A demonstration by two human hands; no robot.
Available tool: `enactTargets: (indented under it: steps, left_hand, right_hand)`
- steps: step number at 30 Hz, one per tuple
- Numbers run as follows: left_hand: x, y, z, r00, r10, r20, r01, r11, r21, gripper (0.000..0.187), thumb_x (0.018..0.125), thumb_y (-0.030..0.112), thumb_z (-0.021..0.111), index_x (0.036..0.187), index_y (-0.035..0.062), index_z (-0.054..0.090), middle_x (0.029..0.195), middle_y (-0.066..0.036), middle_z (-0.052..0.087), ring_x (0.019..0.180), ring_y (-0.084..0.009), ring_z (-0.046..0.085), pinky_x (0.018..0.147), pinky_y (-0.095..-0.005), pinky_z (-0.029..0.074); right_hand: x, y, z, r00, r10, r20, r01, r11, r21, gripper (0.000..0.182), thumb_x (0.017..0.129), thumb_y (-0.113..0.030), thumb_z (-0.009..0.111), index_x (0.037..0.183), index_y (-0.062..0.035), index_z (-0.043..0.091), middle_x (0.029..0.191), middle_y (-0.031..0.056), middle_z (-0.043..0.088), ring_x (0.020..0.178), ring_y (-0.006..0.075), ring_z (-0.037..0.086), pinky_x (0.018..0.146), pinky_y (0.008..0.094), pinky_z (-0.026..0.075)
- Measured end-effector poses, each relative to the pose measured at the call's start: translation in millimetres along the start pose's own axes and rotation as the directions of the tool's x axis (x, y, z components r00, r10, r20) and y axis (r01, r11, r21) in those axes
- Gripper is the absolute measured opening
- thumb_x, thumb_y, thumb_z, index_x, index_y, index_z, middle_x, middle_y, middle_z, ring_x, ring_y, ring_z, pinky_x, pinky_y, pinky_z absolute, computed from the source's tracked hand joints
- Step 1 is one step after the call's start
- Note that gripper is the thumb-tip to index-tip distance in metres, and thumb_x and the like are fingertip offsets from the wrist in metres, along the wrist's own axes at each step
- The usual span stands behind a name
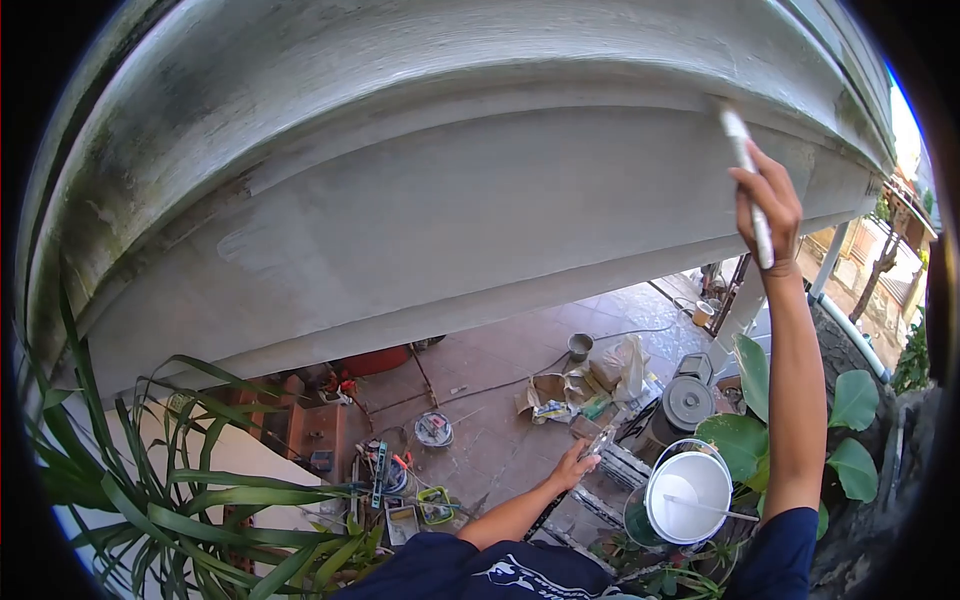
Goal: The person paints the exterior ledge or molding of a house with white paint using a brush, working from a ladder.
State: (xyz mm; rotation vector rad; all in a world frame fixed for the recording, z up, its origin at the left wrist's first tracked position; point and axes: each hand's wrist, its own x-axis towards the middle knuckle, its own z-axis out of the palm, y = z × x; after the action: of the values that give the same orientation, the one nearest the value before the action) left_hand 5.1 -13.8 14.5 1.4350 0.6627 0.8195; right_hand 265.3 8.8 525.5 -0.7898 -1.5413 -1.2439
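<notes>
Right hand [768, 205] around paintbrush [747, 170], bristles seemingly against fascia [450, 200].

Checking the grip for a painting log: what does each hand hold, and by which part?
The right hand holds a paintbrush by its handle, bristle end raised to the fascia. The left hand grips the ladder at its top.

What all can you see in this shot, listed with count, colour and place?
paintbrush: one, white, raised against the eave at upper right
eave: one, grey-white, across the top
bucket: one, white, lower right on a ladder
ladder: one, metallic, lower centre
plant: one, green, lower left
small bucket: one, grey, on the patio floor
left hand: on the ladder top
right hand: gripping the paintbrush
</notes>
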Motion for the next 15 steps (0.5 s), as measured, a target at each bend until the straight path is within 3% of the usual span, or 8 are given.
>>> enactTargets:
  steps: [2,5,6,8,9,10,12,15]
  left_hand:
    - [2.0,-2.3,-0.2,1.000,0.009,-0.006,-0.009,1.000,0.019,0.040,0.087,0.033,0.065,0.112,0.0042,0.054,0.084,-0.005,0.059,0.074,-0.0128,0.055,0.069,-0.0287,0.045]
    - [0.7,-3.7,0.5,1.000,0.003,-0.018,-0.002,0.999,0.036,0.041,0.087,0.034,0.066,0.112,0.0042,0.054,0.083,-0.005,0.060,0.072,-0.0131,0.055,0.068,-0.0290,0.046]
    - [1.1,-4.0,0.4,1.000,-0.002,-0.021,0.003,0.999,0.043,0.041,0.087,0.034,0.066,0.112,0.0042,0.054,0.083,-0.005,0.060,0.072,-0.0132,0.056,0.068,-0.0291,0.046]
    - [1.8,-4.7,1.4,1.000,-0.001,-0.025,0.001,1.000,0.029,0.042,0.086,0.034,0.066,0.113,0.0041,0.054,0.083,-0.005,0.060,0.072,-0.0134,0.056,0.068,-0.0291,0.046]
    - [1.4,-4.6,0.9,1.000,-0.004,-0.023,0.004,1.000,0.025,0.042,0.086,0.034,0.066,0.113,0.0041,0.054,0.083,-0.006,0.060,0.072,-0.0136,0.056,0.067,-0.0290,0.046]
    - [-1.0,-3.7,-0.6,1.000,-0.008,-0.025,0.009,0.999,0.031,0.042,0.086,0.034,0.066,0.113,0.0043,0.054,0.083,-0.006,0.061,0.072,-0.0135,0.057,0.068,-0.0289,0.046]
    - [0.8,-3.3,-0.1,1.000,-0.009,-0.027,0.010,0.999,0.036,0.041,0.086,0.034,0.066,0.113,0.0047,0.054,0.083,-0.005,0.061,0.072,-0.0132,0.057,0.068,-0.0286,0.046]
    - [-0.6,0.4,1.1,1.000,-0.016,-0.023,0.015,0.999,-0.031,0.039,0.086,0.033,0.065,0.112,0.0055,0.055,0.081,-0.005,0.061,0.073,-0.0125,0.057,0.068,-0.0280,0.046]
  right_hand:
    - [-18.3,17.3,-2.1,0.945,0.319,-0.073,-0.319,0.948,0.017,0.017,0.078,0.008,0.064,0.090,-0.0020,0.070,0.107,0.0187,0.068,0.096,0.0302,0.068,0.082,0.0357,0.055]
    - [-12.6,-3.5,15.2,0.870,0.445,-0.210,-0.443,0.894,0.060,0.016,0.081,0.007,0.062,0.093,-0.0008,0.069,0.106,0.0186,0.069,0.094,0.0287,0.069,0.081,0.0351,0.055]
    - [3.0,-29.6,22.7,0.874,0.439,-0.210,-0.410,0.897,0.169,0.017,0.081,0.006,0.063,0.094,-0.0012,0.069,0.102,0.0170,0.070,0.094,0.0269,0.069,0.080,0.0347,0.055]
    - [37.9,-97.5,39.2,0.954,0.210,-0.214,-0.155,0.956,0.247,0.017,0.081,0.007,0.062,0.093,-0.0009,0.070,0.104,0.0187,0.069,0.092,0.0254,0.068,0.080,0.0338,0.055]
    - [54.2,-136.8,45.0,0.978,0.064,-0.199,-0.018,0.974,0.227,0.021,0.074,0.009,0.062,0.092,0.0004,0.070,0.102,0.0216,0.068,0.093,0.0308,0.068,0.079,0.0370,0.056]
    - [62.5,-174.5,52.4,0.990,0.044,-0.134,0.005,0.938,0.347,0.025,0.067,0.006,0.066,0.090,-0.0004,0.070,0.098,0.0224,0.067,0.094,0.0347,0.067,0.080,0.0402,0.056]
    - [84.9,-234.0,71.2,0.960,-0.197,-0.198,0.270,0.843,0.466,0.017,0.071,-0.010,0.067,0.085,-0.0011,0.066,0.101,0.0227,0.066,0.096,0.0358,0.066,0.081,0.0422,0.057]
    - [116.5,-288.5,79.2,0.891,-0.336,-0.305,0.449,0.753,0.481,0.020,0.072,-0.020,0.061,0.072,-0.0012,0.056,0.101,0.0244,0.064,0.096,0.0357,0.065,0.082,0.0414,0.057]
